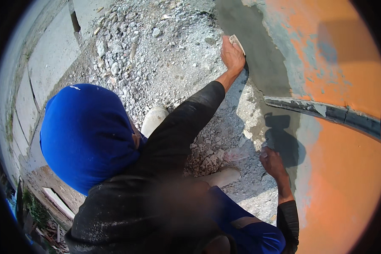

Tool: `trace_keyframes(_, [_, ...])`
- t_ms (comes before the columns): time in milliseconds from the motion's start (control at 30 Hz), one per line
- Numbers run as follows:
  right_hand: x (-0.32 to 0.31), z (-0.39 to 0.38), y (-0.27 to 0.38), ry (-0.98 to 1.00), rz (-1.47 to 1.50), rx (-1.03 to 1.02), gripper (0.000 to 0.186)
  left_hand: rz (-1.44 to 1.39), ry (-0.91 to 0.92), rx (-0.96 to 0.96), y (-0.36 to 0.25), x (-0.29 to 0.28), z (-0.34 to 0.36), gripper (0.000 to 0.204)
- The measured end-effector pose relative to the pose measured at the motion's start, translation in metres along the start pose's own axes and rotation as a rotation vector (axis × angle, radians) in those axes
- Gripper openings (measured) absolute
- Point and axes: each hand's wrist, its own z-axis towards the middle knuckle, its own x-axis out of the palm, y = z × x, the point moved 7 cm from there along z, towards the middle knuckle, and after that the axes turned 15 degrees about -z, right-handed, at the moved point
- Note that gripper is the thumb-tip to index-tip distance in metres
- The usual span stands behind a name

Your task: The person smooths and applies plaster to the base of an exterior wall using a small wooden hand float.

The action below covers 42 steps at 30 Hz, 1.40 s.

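My left hand (233, 57) reaches far forward, its fingers closed around a flat, pale beige piece (237, 43). That piece is at the edge of the smooth grey wet mortar strip (258, 51) along the bottom of the orange wall (347, 55); I cannot tell whether it is pressed on. Nearer to me, my right hand (273, 163) is low beside the same strip, fingers curled in. Whatever it may hold is hidden. Both arms wear black, dusty sleeves.
A dark pipe (326, 110) sticks out of the wall between my hands. Broken rubble and gravel (127, 55) cover the ground. My blue-clad knees (86, 135) and pale boots (155, 119) are close by. Concrete slabs (51, 63) lie at the left. A head-shaped shadow (283, 146) falls on the wall.
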Motion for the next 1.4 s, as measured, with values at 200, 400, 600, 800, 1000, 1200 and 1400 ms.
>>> trace_keyframes(200, [-0.01,-0.002,0.004,0.021,0.099,0.005,0.027,0.047,-0.184,-0.07,0.0,0.001,0.084,0.021])
trace_keyframes(400, [0.012,-0.006,-0.01,0.045,0.077,0.016,0.027,0.037,-0.042,0.012,-0.001,0.002,0.007,0.022])
trace_keyframes(600, [-0.005,-0.012,-0.004,-0.028,0.055,-0.013,0.028,0.051,-0.157,-0.317,0.0,0.005,0.055,0.026])
trace_keyframes(800, [0.009,-0.011,-0.006,0.012,0.059,0.007,0.028,0.09,-0.043,-0.189,-0.008,0.008,0.009,0.022])
trace_keyframes(1000, [0.0,-0.013,0.0,0.004,0.071,0.002,0.031,0.011,-0.165,-0.232,-0.009,0.001,0.07,0.018])
trace_keyframes(1200, [0.011,-0.013,-0.01,0.041,0.022,-0.028,0.032,0.153,-0.026,-0.109,-0.02,0.015,-0.007,0.021])
trace_keyframes(1400, [-0.011,-0.006,0.001,-0.006,0.121,0.036,0.026,0.139,-0.099,-0.142,-0.015,0.003,0.057,0.023])
